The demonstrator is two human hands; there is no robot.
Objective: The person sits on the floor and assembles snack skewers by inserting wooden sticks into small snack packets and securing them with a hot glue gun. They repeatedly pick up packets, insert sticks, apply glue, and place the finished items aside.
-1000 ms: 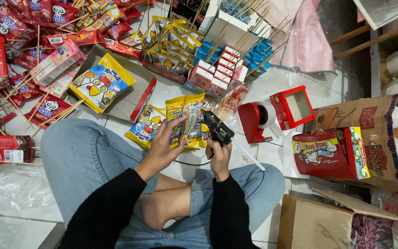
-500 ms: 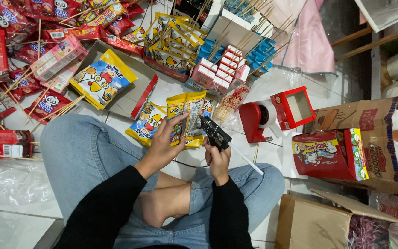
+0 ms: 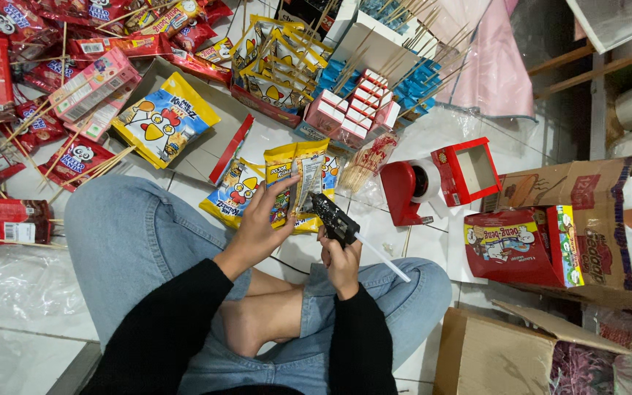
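I sit cross-legged on a tiled floor in blue jeans and black sleeves. My left hand (image 3: 261, 223) holds a yellow snack packet (image 3: 303, 175) upright by its lower edge. My right hand (image 3: 341, 260) grips a black glue gun (image 3: 333, 218) with a pale glue stick (image 3: 382, 257) poking out of its back. The gun's tip touches or nearly touches the packet's lower right side. More yellow snack packets (image 3: 234, 192) lie on the floor just behind the held one.
A red tape dispenser (image 3: 411, 190) and an open red box (image 3: 469, 170) stand to the right. Cardboard boxes (image 3: 572, 219) lie further right. Red packets (image 3: 16, 110) on skewers cover the left; a large yellow bag (image 3: 164, 121), small pink cartons (image 3: 349, 110) and clear plastic (image 3: 16, 281) surround me.
The held packet and the glue gun have stayed together in front of me. The view has shifted slightly; my hands have barely moved.
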